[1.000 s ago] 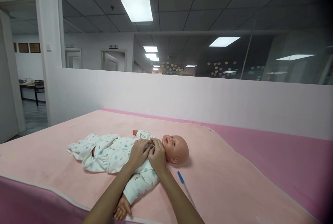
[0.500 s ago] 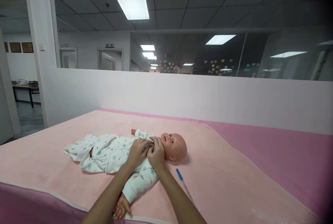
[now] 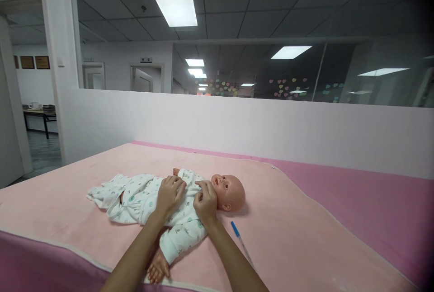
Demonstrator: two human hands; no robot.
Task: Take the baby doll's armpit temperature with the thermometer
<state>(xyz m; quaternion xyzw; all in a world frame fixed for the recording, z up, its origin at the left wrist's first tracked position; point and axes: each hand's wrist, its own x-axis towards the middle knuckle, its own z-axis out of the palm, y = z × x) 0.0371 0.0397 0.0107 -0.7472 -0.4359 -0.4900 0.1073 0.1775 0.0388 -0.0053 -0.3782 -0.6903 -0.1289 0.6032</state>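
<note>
A bald baby doll (image 3: 232,192) lies on its back with its head to the right, dressed in a white printed outfit (image 3: 145,199). My left hand (image 3: 170,196) rests on the doll's chest, its fingers bent over the cloth; whether they grip any of it is hidden. Close to the doll's neck, my right hand (image 3: 205,200) has its fingers curled in, the index finger pointing left. What it may hold at the collar is too small to tell. One doll arm reaches toward the front edge below my wrists.
A blue-capped pen (image 3: 235,228) lies right of my right forearm on the pink padded sheet (image 3: 305,237). A low white wall (image 3: 271,124) with glass above stands behind. At the far left is a doorway.
My hands have moved apart: the left shifted left along the doll's chest, while the right stayed near the neck. The view has shifted slightly.
</note>
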